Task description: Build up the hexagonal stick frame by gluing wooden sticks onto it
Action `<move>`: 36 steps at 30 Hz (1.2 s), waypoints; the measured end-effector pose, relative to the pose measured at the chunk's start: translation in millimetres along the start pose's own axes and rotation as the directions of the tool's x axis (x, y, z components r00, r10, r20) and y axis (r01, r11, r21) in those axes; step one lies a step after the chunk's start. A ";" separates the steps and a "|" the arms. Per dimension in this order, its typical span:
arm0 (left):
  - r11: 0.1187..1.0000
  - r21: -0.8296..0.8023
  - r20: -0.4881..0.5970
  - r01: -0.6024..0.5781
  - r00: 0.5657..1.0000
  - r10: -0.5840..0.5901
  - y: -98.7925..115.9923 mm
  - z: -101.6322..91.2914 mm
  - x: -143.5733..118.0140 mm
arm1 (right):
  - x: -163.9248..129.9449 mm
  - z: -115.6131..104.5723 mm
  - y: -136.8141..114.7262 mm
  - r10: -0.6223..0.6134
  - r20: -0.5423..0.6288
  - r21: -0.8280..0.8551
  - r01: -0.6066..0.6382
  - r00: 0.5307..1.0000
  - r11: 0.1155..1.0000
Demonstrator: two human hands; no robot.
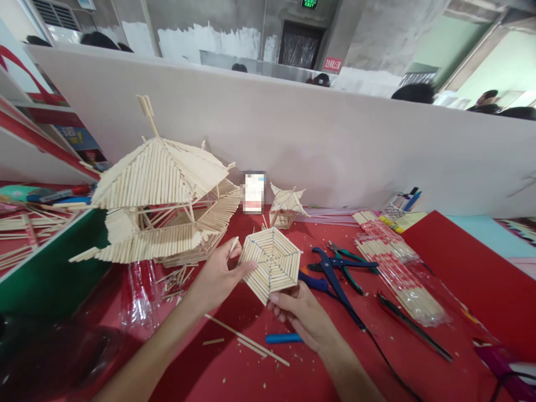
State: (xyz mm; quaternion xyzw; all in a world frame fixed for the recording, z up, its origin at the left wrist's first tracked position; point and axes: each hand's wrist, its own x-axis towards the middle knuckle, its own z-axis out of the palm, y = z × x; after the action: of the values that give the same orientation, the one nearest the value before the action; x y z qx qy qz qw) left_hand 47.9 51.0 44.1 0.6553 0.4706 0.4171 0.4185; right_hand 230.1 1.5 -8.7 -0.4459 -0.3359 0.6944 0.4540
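Between my hands is a hexagonal panel built from short wooden sticks laid in rings, held above the red tabletop. My left hand is closed on its left edge, thumb on the top face, and a short loose stick pokes up from the same fingers. My right hand pinches the lower right edge; some of its fingers are hidden underneath. To the left stands a large stick-built pavilion model with a tiered roof. Behind the panel sits a small stick pavilion.
Right of the panel lie a blue glue gun, green-handled pliers and a dark slim tool. Bagged sticks are farther right. Loose sticks and a blue rod lie in front. A white partition closes the back.
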 end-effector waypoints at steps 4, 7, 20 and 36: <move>1.000 0.025 -0.001 -0.002 1.000 0.002 -1.6 -1.0 -0.2 | -0.3 0.4 0.5 0.024 0.005 -0.001 -0.024 1.000 1.000; 0.999 0.042 0.006 -0.007 1.000 0.007 -1.8 -1.2 -0.3 | 0.1 0.7 3.3 0.035 -0.011 0.001 -0.035 0.999 0.999; 0.998 0.061 0.057 0.007 0.998 -0.010 -6.0 0.1 -0.7 | 0.7 7.8 9.3 0.047 -0.063 0.033 -0.045 0.997 0.998; 0.998 0.052 0.018 -0.019 1.000 0.018 0.4 -3.7 0.6 | -1.2 8.0 5.3 0.034 -0.057 0.013 -0.033 0.998 0.999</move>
State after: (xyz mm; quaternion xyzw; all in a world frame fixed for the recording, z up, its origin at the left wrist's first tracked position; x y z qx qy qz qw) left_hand 44.7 52.1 45.7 0.6741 0.4715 0.4028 0.4014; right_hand 221.1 -2.0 -9.9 -0.4687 -0.3110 0.6908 0.4543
